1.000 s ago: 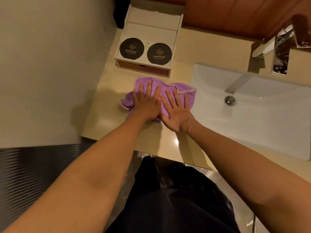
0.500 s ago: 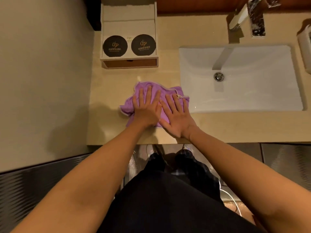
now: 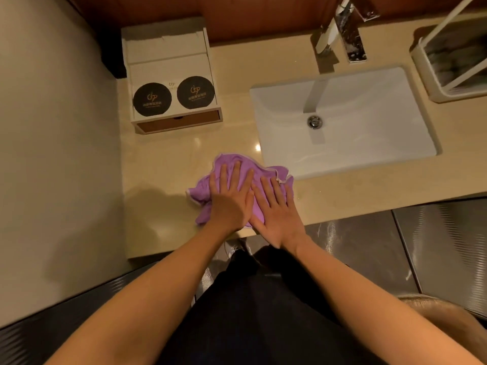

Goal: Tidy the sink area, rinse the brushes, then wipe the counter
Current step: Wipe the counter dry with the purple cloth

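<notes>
The person stands at the bench (image 3: 163,164), leaning over it with both bare arms stretched forward. The purple cloth (image 3: 226,164) lies bunched on the beige bench top, near the front edge and just left of the white sink (image 3: 374,109). One frilled corner of it reaches towards the sink's front left corner.

The left hand (image 3: 229,204) lies flat on the middle of the cloth, palm down. Its fingers (image 3: 235,175) are straight and slightly spread, pointing away from the body, pressing the cloth and not curled round it. The right hand (image 3: 276,209) lies flat beside it, so that the two hands touch along their inner edges. Its fingers (image 3: 266,191) are also straight and a little apart, resting on the right part of the cloth, while the heel of the hand sits over the bench's front edge. Neither hand grips anything.

Behind the cloth, well apart from it, a white box (image 3: 168,64) stands against the back of the bench. Two black round discs (image 3: 152,99) lie side by side on its top, and a brown drawer front (image 3: 179,121) shows below them. The sink has a metal drain (image 3: 314,121) in its bowl and a tap (image 3: 340,32) behind it. To the right of the sink a white basket (image 3: 432,83) stands on the bench; what it holds is too blurred to tell.
</notes>
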`<state>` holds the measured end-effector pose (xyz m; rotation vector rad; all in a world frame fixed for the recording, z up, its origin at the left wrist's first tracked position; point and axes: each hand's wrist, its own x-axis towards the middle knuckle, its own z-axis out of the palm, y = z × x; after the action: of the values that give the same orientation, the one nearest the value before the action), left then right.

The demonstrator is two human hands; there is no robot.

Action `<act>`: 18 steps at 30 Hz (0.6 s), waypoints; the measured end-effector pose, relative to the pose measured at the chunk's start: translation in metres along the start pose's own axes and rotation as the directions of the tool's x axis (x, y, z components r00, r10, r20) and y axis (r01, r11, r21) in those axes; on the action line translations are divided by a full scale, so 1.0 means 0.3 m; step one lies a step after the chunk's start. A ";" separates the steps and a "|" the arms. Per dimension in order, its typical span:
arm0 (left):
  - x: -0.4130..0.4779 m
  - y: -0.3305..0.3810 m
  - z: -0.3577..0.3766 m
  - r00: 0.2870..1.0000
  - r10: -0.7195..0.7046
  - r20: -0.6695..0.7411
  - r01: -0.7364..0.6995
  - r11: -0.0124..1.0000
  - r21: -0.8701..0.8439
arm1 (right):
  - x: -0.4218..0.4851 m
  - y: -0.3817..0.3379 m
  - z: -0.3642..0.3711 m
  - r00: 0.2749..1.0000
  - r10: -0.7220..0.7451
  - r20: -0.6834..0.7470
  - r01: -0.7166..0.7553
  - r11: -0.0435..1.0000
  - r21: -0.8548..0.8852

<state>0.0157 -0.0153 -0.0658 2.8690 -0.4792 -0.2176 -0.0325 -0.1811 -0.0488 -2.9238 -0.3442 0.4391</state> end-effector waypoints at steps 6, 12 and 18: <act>0.019 0.085 0.011 0.997 0.071 0.021 -0.071 0.997 0.014 | -0.062 0.064 0.011 0.997 0.074 -0.027 -0.073 0.997 0.012; 0.052 0.208 0.023 0.989 0.146 0.025 -0.146 0.989 0.007 | -0.127 0.173 0.001 0.992 0.123 -0.034 -0.122 0.992 0.024; 0.092 0.358 0.003 0.957 0.234 0.170 -0.249 0.966 0.073 | -0.188 0.293 -0.030 0.982 0.190 0.015 -0.190 0.979 0.066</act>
<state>0.0090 -0.1236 -0.0435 2.8593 -0.8865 -0.3944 -0.0646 -0.2806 -0.0423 -2.9009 -0.0489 0.4788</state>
